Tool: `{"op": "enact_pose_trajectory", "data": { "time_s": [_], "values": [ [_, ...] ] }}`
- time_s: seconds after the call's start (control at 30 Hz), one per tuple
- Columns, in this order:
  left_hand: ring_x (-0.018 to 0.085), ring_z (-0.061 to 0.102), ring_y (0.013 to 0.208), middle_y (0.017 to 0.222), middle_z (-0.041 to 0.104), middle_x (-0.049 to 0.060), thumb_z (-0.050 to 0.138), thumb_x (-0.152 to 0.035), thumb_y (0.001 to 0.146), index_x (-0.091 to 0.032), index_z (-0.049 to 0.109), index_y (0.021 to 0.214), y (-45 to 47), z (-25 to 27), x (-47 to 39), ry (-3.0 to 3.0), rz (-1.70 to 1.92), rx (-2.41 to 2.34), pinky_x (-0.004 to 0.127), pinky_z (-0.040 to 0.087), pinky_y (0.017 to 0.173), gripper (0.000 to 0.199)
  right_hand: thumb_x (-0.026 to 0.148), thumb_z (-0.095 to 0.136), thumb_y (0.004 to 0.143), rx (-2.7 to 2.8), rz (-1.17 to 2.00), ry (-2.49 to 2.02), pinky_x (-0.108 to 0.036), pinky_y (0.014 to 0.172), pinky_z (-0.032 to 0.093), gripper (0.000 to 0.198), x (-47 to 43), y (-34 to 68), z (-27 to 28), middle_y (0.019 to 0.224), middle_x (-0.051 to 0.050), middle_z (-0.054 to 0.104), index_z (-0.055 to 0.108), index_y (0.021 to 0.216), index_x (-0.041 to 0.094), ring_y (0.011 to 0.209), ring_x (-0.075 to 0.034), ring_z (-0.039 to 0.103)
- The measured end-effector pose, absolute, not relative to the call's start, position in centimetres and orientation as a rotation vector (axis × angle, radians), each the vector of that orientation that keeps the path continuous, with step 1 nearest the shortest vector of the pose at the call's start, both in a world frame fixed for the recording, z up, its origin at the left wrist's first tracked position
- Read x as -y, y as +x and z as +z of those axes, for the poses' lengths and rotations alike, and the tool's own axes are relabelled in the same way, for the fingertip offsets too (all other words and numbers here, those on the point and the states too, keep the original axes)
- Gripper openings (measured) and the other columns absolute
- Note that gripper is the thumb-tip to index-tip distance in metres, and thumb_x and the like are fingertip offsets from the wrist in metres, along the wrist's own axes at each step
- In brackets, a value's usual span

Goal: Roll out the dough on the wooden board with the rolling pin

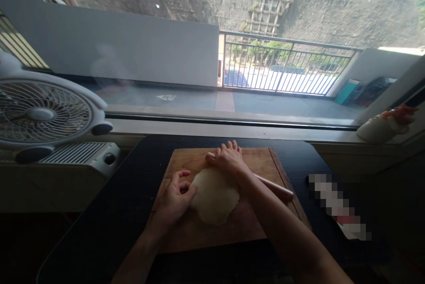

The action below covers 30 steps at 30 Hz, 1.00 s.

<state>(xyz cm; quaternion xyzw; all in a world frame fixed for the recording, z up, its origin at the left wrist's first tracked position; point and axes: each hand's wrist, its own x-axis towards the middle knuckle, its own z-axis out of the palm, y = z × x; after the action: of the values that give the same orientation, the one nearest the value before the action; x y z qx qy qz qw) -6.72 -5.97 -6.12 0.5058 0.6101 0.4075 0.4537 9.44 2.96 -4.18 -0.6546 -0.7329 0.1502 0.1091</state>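
A thin, pale sheet of dough [214, 197], roughly round with an uneven edge, lies on a wooden cutting board [186, 239]. At its left edge, my left hand [174, 195] is closed in a pinch, thumb and forefinger on the rim and the other fingers curled. A wooden rolling pin [277, 188] slants across the board at the dough's far edge. My right hand [229, 157] holds the pin near its left end, palm over it and fingers reaching past it. My right forearm covers the pin's middle and part of the dough's right side.
The board rests on a dark table [109, 213] below a window. To the left, a white fan [40, 113] stands above a vented unit [79, 153]. A pixelated object [338, 206] lies on the table's right. A pale pot [376, 129] sits at the right sill.
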Motion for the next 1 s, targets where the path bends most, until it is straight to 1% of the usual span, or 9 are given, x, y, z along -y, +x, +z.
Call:
{"op": "enact_pose_trajectory", "data": {
  "time_s": [0.17,0.33,0.43,0.5,0.57,0.7,0.8,0.87,1.0],
  "values": [
    [0.015,0.060,0.056,0.067,0.062,-0.003,0.061,-0.036,0.069,-0.019,0.042,0.110,-6.9,-6.6,5.9,1.228,1.025,-1.527,0.023,0.044,0.051,0.049,0.044,0.017,0.094,2.233,0.296,-1.653,-0.043,0.105,0.013,0.048,-1.1,8.6,-5.2,0.143,-0.007,0.030,0.046,0.124,0.020,0.135,-0.025,0.009],
    [0.018,0.063,0.072,0.088,0.068,0.007,0.062,-0.038,0.067,-0.016,0.053,0.106,-7.0,-5.3,3.7,1.255,0.948,-1.614,0.024,0.046,0.058,0.047,0.044,0.025,0.092,2.112,0.265,-1.860,-0.043,0.098,0.024,0.044,-2.9,10.6,-4.0,0.131,-0.013,0.042,0.055,0.109,0.016,0.126,-0.028,0.028],
    [0.019,0.062,0.068,0.078,0.067,0.007,0.063,-0.044,0.065,-0.012,0.063,0.087,-6.7,-4.2,1.9,1.419,0.778,-1.661,0.023,0.042,0.053,0.039,0.039,0.024,0.094,2.124,0.062,-1.760,-0.036,0.090,0.031,0.040,-1.7,12.6,-3.9,0.114,-0.011,0.053,0.058,0.097,0.018,0.109,-0.023,0.044],
    [0.017,0.057,0.057,0.064,0.064,0.005,0.063,-0.047,0.064,-0.012,0.064,0.069,-6.2,-3.8,1.3,1.512,0.612,-1.610,0.022,0.037,0.045,0.036,0.037,0.023,0.095,2.180,-0.035,-1.687,-0.032,0.085,0.033,0.038,0.0,14.1,-4.2,0.101,-0.008,0.058,0.057,0.092,0.019,0.098,-0.020,0.049],
    [0.015,0.054,0.051,0.057,0.060,0.003,0.062,-0.048,0.064,-0.012,0.062,0.063,-5.3,-4.0,1.4,1.546,0.590,-1.534,0.022,0.034,0.042,0.036,0.037,0.025,0.096,2.201,-0.058,-1.707,-0.030,0.080,0.035,0.037,1.4,15.8,-4.4,0.093,-0.006,0.061,0.057,0.090,0.020,0.090,-0.019,0.053],
    [0.016,0.060,0.062,0.071,0.064,0.004,0.056,-0.047,0.072,-0.013,0.059,0.079,-3.5,-5.1,3.5,1.413,1.034,-1.562,0.022,0.042,0.050,0.035,0.041,0.023,0.096,2.139,0.025,-1.837,-0.028,0.067,0.036,0.039,2.8,18.4,-3.8,0.084,-0.005,0.064,0.056,0.092,0.020,0.074,-0.017,0.057],
    [0.016,0.062,0.060,0.073,0.065,0.004,0.060,-0.044,0.070,-0.015,0.055,0.083,-2.9,-6.1,6.0,1.317,1.029,-1.559,0.023,0.046,0.051,0.032,0.040,0.019,0.096,2.197,0.094,-1.749,-0.027,0.063,0.035,0.041,4.1,18.1,-3.6,0.078,-0.003,0.064,0.055,0.090,0.021,0.068,-0.016,0.057],
    [0.016,0.061,0.051,0.068,0.064,0.003,0.062,-0.044,0.070,-0.015,0.052,0.084,-2.9,-6.3,7.3,1.272,0.887,-1.490,0.024,0.047,0.045,0.034,0.039,0.020,0.096,2.243,0.093,-1.664,-0.027,0.068,0.036,0.041,4.6,16.9,-3.7,0.080,-0.003,0.063,0.056,0.087,0.022,0.073,-0.016,0.057],
    [0.018,0.063,0.047,0.066,0.064,0.002,0.059,-0.046,0.072,-0.016,0.047,0.106,-3.2,-5.5,7.4,1.133,0.823,-1.451,0.026,0.048,0.040,0.047,0.041,0.025,0.094,2.195,0.061,-1.683,-0.031,0.081,0.035,0.039,2.2,14.4,-3.2,0.099,-0.007,0.060,0.057,0.091,0.020,0.094,-0.020,0.052]
  ]
}}
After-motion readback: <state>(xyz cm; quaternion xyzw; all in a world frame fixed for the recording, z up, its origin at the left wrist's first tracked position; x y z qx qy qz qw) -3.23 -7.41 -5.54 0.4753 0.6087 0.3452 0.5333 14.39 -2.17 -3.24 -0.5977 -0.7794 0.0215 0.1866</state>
